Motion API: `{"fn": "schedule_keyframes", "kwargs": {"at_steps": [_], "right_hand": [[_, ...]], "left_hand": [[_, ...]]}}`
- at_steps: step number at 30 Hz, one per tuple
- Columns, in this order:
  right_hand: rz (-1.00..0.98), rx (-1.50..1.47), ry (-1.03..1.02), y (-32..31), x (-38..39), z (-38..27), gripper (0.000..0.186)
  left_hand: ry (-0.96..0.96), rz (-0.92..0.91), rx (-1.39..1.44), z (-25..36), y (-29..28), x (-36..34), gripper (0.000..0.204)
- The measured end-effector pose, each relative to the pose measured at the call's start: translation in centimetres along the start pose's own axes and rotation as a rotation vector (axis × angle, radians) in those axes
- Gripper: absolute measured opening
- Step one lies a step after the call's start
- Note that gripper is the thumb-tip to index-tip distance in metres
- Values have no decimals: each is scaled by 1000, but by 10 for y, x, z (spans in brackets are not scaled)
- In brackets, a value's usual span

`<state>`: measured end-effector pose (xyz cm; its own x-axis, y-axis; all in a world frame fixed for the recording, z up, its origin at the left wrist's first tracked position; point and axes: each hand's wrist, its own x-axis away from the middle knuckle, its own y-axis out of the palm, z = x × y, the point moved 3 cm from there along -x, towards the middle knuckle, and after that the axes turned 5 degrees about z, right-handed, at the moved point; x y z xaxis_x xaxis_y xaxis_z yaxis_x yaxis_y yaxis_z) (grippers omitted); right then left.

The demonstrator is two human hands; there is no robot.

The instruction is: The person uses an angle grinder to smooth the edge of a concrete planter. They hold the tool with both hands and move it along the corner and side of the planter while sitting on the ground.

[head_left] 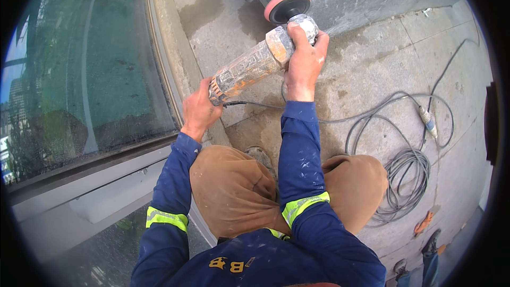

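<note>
Both my hands hold an angle polisher point(254, 66), its orange body coated with grey dust. My right hand point(305, 64) is wrapped round the head end, the thumb lying over the gear housing. Near the cord end, my left hand point(199, 107) closes on the back of the body. A round pad with a pinkish-red rim and black backing point(287, 6) sits at the far end, close to the edge of a grey stone slab point(366, 2). From the picture I cannot tell whether the pad touches the slab.
A grey cable point(409, 175) lies coiled on the floor at right, with a plug connector point(428, 122) in it. Glass panes in a frame point(106, 74) stand along my left. An orange item point(423, 224) and another person's shoes point(431, 242) are at lower right. Damp patches mark the floor.
</note>
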<state>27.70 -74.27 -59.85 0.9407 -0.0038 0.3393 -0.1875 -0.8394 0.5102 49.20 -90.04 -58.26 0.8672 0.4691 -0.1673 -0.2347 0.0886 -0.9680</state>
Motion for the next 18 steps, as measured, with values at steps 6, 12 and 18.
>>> {"fn": "schedule_keyframes", "kwargs": {"at_steps": [6, 12, 18], "right_hand": [[14, 18, 13, -6, -1, 7, 52], [36, -10, 95, -11, -10, 5, 53], [16, 54, -21, -5, -8, -1, 55]], "left_hand": [[-39, -66, -7, 1, 7, 2, 61], [-16, -57, -4, 6, 6, -2, 61], [-19, -18, 38, 5, 7, -1, 60]]}}
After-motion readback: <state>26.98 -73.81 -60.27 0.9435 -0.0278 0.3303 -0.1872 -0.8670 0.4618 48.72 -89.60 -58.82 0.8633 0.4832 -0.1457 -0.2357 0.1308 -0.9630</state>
